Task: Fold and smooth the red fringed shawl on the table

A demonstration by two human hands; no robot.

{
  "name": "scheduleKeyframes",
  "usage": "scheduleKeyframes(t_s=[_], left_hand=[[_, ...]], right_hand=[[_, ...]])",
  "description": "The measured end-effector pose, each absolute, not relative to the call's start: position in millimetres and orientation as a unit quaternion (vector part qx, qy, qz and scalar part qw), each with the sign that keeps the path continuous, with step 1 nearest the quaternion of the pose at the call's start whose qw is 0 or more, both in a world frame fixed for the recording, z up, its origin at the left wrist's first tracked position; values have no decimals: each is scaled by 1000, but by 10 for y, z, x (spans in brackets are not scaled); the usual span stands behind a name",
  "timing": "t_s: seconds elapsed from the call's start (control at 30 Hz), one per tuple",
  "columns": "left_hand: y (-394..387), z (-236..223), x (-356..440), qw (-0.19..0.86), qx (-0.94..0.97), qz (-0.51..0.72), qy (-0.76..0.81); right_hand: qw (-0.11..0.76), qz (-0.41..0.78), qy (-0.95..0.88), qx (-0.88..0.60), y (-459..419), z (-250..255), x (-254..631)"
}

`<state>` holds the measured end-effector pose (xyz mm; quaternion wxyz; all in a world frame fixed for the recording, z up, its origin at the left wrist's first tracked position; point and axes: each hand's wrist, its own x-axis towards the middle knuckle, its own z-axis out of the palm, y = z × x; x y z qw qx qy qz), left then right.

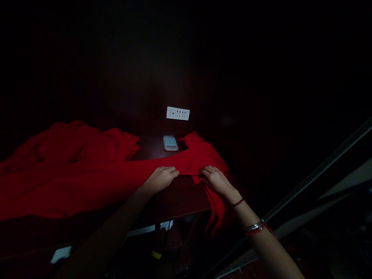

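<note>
A long piece of red cloth (pixel 116 174) stretches across a dark wooden table, and its right part drapes over the table's front corner. My left hand (pixel 162 179) is closed on the near edge of the cloth, fingertips curled over it. A short way to the right, my right hand (pixel 215 180) grips the same cloth with bent fingers. Between the two hands the edge runs nearly straight. Whether the cloth is a garment is hard to tell in the dim light.
Behind the cloth lies a small pale-blue lit rectangle (pixel 170 143), blurred out. A white power socket (pixel 178 113) is on the dark wall. More bunched red fabric (pixel 78 141) lies at left. The table (pixel 177 197) ends in front, with a yellow item (pixel 156 255) below.
</note>
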<state>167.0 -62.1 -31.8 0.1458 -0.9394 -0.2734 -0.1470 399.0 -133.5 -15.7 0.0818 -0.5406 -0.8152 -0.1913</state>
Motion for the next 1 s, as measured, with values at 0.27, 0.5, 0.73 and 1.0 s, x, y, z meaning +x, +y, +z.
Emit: scheduleKeyframes(t_s=[0.27, 0.5, 0.73, 1.0], left_hand=[[-569, -309, 1641, 125, -932, -141, -311], [-635, -332, 1768, 145, -937, -139, -285], [-637, -350, 1718, 156, -943, -109, -274], [-656, -359, 1687, 113, -961, -98, -231]], right_hand=[[73, -257, -770, -579, -1186, -160, 4011], [73, -276, -767, -574, -1233, -188, 4120], [118, -255, -753, -595, -1300, -142, 4140], [144, -207, -737, -627, -1258, -195, 4236]])
